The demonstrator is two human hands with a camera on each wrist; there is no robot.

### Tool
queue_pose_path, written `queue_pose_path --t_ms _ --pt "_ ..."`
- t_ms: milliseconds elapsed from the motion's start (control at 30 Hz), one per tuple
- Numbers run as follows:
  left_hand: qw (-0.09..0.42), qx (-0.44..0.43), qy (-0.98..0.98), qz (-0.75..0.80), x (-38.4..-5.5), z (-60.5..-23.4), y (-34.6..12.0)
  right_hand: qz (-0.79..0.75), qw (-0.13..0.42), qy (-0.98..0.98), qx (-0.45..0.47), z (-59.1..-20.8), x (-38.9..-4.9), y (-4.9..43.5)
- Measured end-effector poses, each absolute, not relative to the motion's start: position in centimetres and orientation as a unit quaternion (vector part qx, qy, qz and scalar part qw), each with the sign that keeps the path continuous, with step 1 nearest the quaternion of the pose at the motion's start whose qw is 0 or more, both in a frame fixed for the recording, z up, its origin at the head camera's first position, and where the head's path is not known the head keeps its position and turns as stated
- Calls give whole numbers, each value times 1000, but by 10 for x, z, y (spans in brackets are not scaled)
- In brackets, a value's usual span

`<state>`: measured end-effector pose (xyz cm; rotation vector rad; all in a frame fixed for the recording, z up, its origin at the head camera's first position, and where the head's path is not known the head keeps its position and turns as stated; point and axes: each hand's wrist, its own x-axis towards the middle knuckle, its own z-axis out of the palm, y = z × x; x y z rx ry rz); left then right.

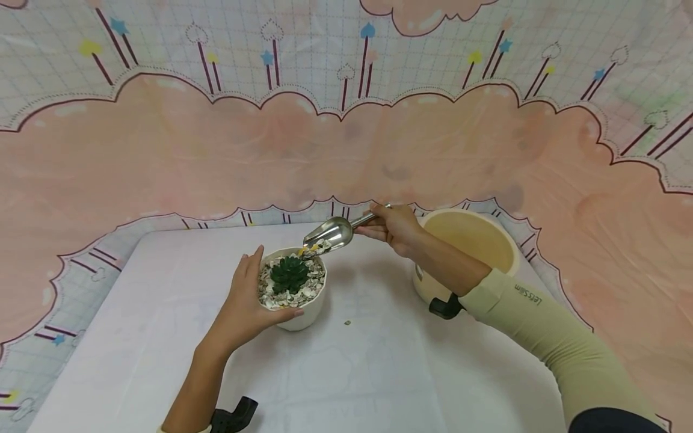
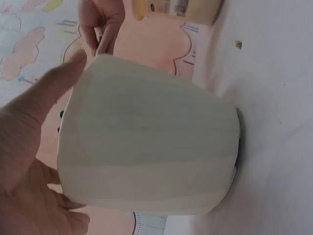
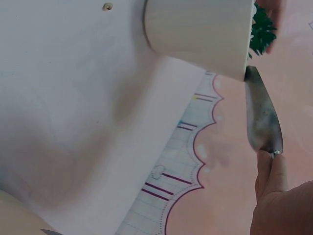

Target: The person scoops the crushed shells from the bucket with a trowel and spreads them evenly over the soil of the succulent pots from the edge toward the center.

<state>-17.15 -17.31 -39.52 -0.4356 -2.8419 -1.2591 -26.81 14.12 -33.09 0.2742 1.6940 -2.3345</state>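
Note:
A white plant pot point(image 1: 310, 313) stands on the table, holding a dark green succulent point(image 1: 289, 274) ringed by pale pebbles point(image 1: 269, 292). My left hand point(image 1: 246, 313) grips the pot from the left, its thumb along the near side and fingers at the far rim. In my right hand point(image 1: 397, 230) is the handle of a shiny metal scoop point(image 1: 337, 233). The scoop tilts down to the left, its tip at the pot's far right rim, with some pebbles at its mouth. In the right wrist view, the scoop blade point(image 3: 262, 112) meets the pot rim; the pebbles in it are hidden there.
A cream bucket point(image 1: 426, 288) stands on the right of the white table point(image 1: 379, 373), partly behind my right forearm. One small loose pebble point(image 1: 348, 323) lies right of the pot. A patterned pink cloth point(image 1: 271, 156) hangs behind the table.

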Motion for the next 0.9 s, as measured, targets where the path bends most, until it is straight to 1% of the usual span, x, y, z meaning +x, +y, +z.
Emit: queue_pose_path --t_ms 133,400,467,667,767,900 --pt "15 -136 -912 -386 -171 -395 -172 -800 122 580 93 -331 -269 142" --pt "-31 -166 -886 -431 -174 -396 -177 -803 121 576 97 -332 -268 141" --pt "-26 -157 -892 -423 -172 -396 -175 -804 121 574 99 -332 -268 141" --pt "12 -140 -911 -387 -169 -397 -169 -806 118 572 94 -332 -267 141" --pt "8 -157 -903 -399 -172 -398 -171 -806 118 573 94 -332 -268 140" --pt "-12 -164 -893 -420 -173 -398 -174 -806 120 571 98 -333 -269 140"
